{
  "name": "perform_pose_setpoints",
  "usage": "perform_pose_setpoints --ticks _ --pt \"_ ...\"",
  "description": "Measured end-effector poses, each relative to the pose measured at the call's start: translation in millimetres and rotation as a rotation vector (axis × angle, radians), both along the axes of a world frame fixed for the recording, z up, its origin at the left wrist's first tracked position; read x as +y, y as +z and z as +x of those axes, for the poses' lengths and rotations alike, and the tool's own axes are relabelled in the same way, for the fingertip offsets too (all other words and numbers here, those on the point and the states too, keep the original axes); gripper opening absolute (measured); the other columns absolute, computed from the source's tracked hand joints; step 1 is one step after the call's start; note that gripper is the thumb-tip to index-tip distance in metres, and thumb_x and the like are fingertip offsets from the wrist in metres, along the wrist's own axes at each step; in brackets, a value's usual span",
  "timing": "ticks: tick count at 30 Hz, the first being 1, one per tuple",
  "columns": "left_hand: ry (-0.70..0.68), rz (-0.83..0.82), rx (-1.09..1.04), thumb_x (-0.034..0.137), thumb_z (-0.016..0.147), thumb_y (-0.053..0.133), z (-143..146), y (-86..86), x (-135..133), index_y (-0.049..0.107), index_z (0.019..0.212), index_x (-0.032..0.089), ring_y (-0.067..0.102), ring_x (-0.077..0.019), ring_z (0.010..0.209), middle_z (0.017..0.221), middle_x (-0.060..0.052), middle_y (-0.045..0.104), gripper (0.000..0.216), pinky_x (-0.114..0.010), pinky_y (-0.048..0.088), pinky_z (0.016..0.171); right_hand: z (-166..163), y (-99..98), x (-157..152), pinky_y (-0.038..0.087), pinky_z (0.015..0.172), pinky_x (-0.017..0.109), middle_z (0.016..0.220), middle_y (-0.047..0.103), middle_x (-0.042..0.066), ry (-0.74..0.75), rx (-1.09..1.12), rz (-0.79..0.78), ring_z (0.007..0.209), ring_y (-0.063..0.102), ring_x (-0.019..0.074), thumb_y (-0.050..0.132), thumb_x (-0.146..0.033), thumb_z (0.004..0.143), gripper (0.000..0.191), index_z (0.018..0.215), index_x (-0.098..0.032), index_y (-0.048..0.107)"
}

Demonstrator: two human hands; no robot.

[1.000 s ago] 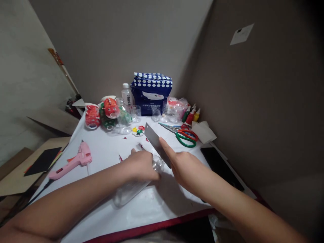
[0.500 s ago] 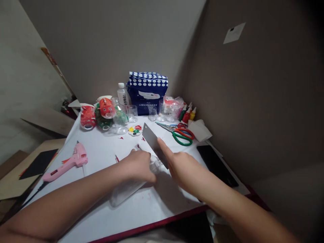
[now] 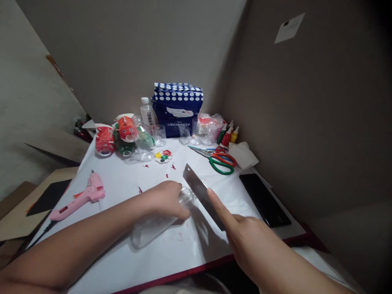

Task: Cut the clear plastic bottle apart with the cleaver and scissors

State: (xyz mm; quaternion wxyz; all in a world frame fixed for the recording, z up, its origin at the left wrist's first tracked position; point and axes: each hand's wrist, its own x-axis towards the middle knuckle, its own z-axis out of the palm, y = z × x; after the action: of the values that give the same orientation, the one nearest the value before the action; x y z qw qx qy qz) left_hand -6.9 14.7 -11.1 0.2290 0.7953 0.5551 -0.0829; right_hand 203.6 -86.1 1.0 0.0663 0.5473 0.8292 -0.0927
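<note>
Under my left hand (image 3: pixel 167 200) lies a clear plastic bottle (image 3: pixel 150 230) on its side, gripped near its narrower end and pressed to the table. My right hand (image 3: pixel 241 228) holds a knife with a broad, flat metal blade (image 3: pixel 200 196); the index finger rests along the blade's back. The handle is hidden in the fist. The blade slants just right of the bottle's end, and a gap shows between them. Small red scraps lie on the white cloth beyond my left hand.
A pink glue gun (image 3: pixel 81 198) lies at left, a black phone (image 3: pixel 265 200) at right. Behind are scissors (image 3: pixel 220 161), a paint palette (image 3: pixel 163 156), paint bottles (image 3: pixel 226 135), red and green bottle crafts (image 3: pixel 105 141), cut clear cups (image 3: pixel 159 135), an upright bottle (image 3: pixel 148 114) and a blue bag (image 3: pixel 177 110).
My right hand has drawn the knife back toward me and to the right, away from the bottle's end. My left hand stays on the bottle.
</note>
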Motion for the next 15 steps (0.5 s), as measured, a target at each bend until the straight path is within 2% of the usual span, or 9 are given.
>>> perform_pose_setpoints --ticks 4,7,9,12,15 --pt "0.027 0.038 0.049 0.057 0.046 0.066 3 3.4 -2 0.064 0.083 0.019 0.063 -0.026 0.072 0.081 -0.008 0.068 0.053 -0.029 0.042 0.05 -31 32.8 42 0.025 0.047 0.024 0.074 0.069 0.007 -0.007 -0.055 -0.005 0.056 0.061 0.0181 0.047 0.0 0.074 0.095 0.152 -0.018 -0.004" --pt "0.074 0.031 0.077 0.059 0.045 0.066 3 1.9 -1 0.064 0.081 0.019 0.063 -0.0294 0.077 0.08 -0.009 0.068 0.054 -0.031 0.044 0.054 -42 41.5 62 0.026 0.048 0.023 0.074 0.069 0.007 0.008 -0.018 0.042 0.057 0.06 0.0179 0.045 -0.006 0.081 0.086 0.152 -0.019 0.0" --pt "0.08 0.028 0.079 0.059 0.046 0.066 1 -0.3 1 0.064 0.081 0.019 0.062 -0.0317 0.082 0.079 -0.009 0.067 0.053 -0.032 0.045 0.059 -38 34.3 58 0.027 0.049 0.023 0.074 0.069 0.007 0.009 0.014 0.036 0.057 0.06 0.018 0.044 -0.005 0.08 0.088 0.152 -0.019 -0.004" --pt "0.065 0.021 0.064 0.061 0.048 0.064 -2 -2.7 2 0.064 0.083 0.021 0.06 -0.0344 0.089 0.08 -0.009 0.067 0.054 -0.033 0.045 0.06 -18 9.1 32 0.027 0.048 0.024 0.073 0.069 0.004 0.003 0.038 -0.006 0.056 0.061 0.0183 0.044 0.001 0.071 0.1 0.15 -0.02 -0.014" --pt "0.045 -0.018 0.022 0.062 0.048 0.064 -3 -2.2 2 0.063 0.085 0.021 0.062 -0.0291 0.082 0.085 -0.007 0.067 0.055 -0.03 0.044 0.056 6 -14.5 0 0.025 0.048 0.025 0.072 0.069 0.002 0.0 0.078 0.036 0.053 0.061 0.0172 0.042 0.005 0.062 0.109 0.149 -0.023 -0.018"
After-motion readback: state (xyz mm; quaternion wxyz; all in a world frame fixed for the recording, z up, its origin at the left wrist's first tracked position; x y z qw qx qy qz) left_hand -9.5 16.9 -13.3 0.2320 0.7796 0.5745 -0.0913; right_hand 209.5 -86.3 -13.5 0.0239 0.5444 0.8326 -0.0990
